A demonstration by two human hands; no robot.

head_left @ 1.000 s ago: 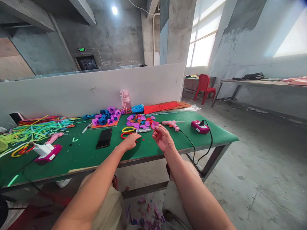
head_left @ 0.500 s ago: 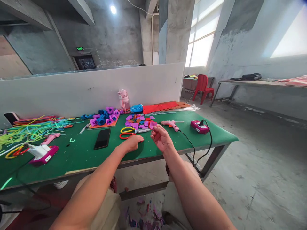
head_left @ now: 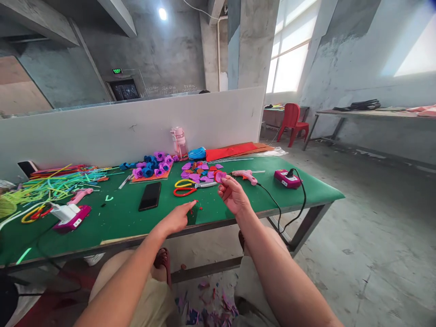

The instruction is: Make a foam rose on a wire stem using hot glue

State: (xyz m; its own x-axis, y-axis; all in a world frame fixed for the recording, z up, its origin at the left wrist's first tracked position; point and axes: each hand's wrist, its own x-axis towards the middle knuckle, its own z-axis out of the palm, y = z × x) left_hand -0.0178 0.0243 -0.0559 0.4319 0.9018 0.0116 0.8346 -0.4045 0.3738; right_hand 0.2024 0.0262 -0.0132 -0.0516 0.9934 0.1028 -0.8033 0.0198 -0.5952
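My right hand [head_left: 235,196] is closed, pinching a purple and red petal piece [head_left: 220,176] between thumb and fingers above the green table. Low over the table's front edge, my left hand [head_left: 176,219] stretches its index finger out beside small red scraps [head_left: 200,208]; its other fingers are partly hidden. Scissors [head_left: 185,187] with one yellow and one red handle lie just beyond that hand. Behind them are scattered purple, red and blue petal pieces [head_left: 195,176]. A pink glue gun [head_left: 247,176] rests to the right of my right hand.
A black phone [head_left: 150,196] lies left of the scissors. Blue and purple flowers [head_left: 153,165] sit farther back near a pink bottle [head_left: 179,141]. Power strips stand at right [head_left: 288,178] and left [head_left: 72,219], the right one with a trailing cord. A white partition [head_left: 136,127] edges the table's back.
My left hand has drawn back toward the table's front edge and extended its index finger, uncovering small red scraps. My right hand keeps hold of the petal piece. The view has shifted slightly.
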